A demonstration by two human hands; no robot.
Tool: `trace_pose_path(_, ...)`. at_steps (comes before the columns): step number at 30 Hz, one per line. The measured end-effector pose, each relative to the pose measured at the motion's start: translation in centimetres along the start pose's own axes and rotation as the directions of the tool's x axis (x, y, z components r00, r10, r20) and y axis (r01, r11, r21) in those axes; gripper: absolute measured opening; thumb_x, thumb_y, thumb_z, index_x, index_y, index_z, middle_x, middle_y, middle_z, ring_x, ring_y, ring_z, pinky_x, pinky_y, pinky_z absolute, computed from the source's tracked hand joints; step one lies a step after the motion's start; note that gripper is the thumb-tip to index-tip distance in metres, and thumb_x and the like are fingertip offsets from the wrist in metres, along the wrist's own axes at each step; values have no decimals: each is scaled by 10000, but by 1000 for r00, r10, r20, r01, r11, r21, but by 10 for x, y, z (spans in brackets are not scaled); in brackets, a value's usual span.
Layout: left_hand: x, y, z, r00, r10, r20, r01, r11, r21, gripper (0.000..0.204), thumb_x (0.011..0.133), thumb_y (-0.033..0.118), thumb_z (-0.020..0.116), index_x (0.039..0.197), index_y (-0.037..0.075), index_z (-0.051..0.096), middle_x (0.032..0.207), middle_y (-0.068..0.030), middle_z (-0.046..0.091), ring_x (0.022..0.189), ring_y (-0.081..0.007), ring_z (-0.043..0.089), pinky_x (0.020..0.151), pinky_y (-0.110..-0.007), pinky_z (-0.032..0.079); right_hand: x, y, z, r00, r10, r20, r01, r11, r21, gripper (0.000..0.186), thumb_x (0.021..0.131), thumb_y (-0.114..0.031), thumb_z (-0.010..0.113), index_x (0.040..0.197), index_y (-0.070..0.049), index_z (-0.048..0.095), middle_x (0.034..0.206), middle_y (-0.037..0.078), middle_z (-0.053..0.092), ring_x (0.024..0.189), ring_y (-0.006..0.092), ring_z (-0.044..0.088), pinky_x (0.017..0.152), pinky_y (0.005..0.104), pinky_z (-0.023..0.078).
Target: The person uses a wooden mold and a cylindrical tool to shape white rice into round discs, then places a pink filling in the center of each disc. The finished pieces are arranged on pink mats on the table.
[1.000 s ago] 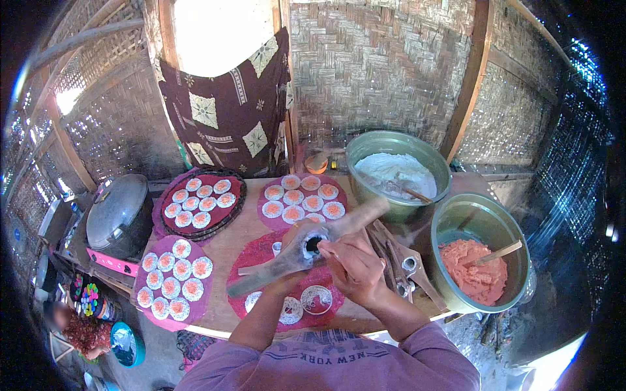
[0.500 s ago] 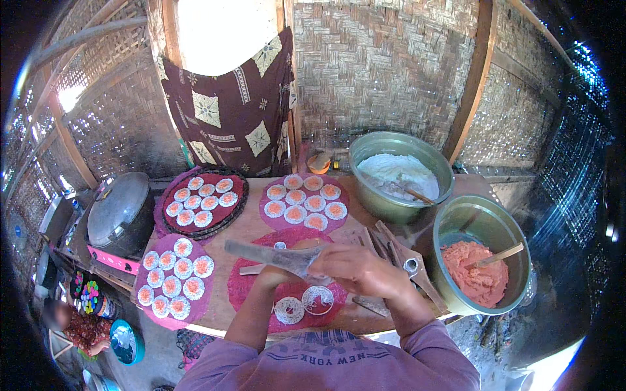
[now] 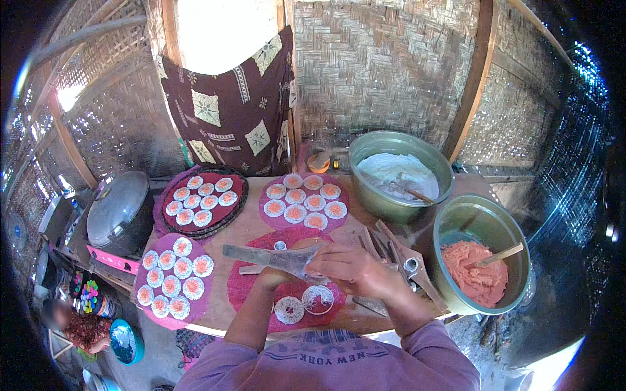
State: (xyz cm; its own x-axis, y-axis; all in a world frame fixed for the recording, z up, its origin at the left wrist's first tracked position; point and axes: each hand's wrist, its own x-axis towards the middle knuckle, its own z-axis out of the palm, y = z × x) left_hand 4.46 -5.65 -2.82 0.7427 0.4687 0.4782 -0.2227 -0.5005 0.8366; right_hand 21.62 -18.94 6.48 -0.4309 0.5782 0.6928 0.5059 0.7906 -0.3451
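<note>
My right hand point(image 3: 345, 268) is closed round the right end of what looks like a wooden hand press point(image 3: 264, 256), whose flat upper arm points left. Beneath it my left hand point(image 3: 279, 277) grips the same press from below; most of its fingers are hidden by the press and my right hand. A second flat wooden end shows just under the upper arm. Below lies a magenta mesh sheet point(image 3: 244, 293) with a lacy white ring point(image 3: 289, 310) and, beside it, a round ring mould point(image 3: 317, 300). A small round metal piece point(image 3: 280, 246) shows behind the press.
White discs with orange centres lie on a left sheet point(image 3: 155, 256), a back sheet point(image 3: 267, 220) and a round dark-rimmed tray point(image 3: 242, 202). At right stand tubs of white dough point(image 3: 398, 171) and orange dough point(image 3: 473, 277). Wooden tools point(image 3: 417, 277) lie nearby; a lidded pot point(image 3: 119, 208) is left.
The press tilts down a little at its left end and has shifted slightly left, along with my right hand. The discs and tubs stay as they were.
</note>
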Motion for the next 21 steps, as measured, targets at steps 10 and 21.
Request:
trace_pose_path(10, 0, 0, -14, 999, -32, 9, 33, 998, -51, 304, 865, 172, 678, 1134, 75, 575, 1033, -59, 627, 995, -211, 591, 926, -364, 460, -1, -7, -16, 999, -48, 21, 47, 998, 43, 426, 656, 149, 598, 1053, 4, 656, 1047, 114, 678, 1001, 341, 643, 883, 412, 528)
trace_pose_path(21, 7, 4, 10, 990, 78, -120, -63, 991, 117, 253, 881, 172, 663, 1100, 76, 582, 997, -53, 626, 962, -208, 595, 908, -361, 467, -8, -24, -18, 920, -8, -391, 5, 1000, -9, 382, 674, 150, 621, 1023, 5, 678, 994, 134, 697, 951, 324, 671, 864, 422, 543)
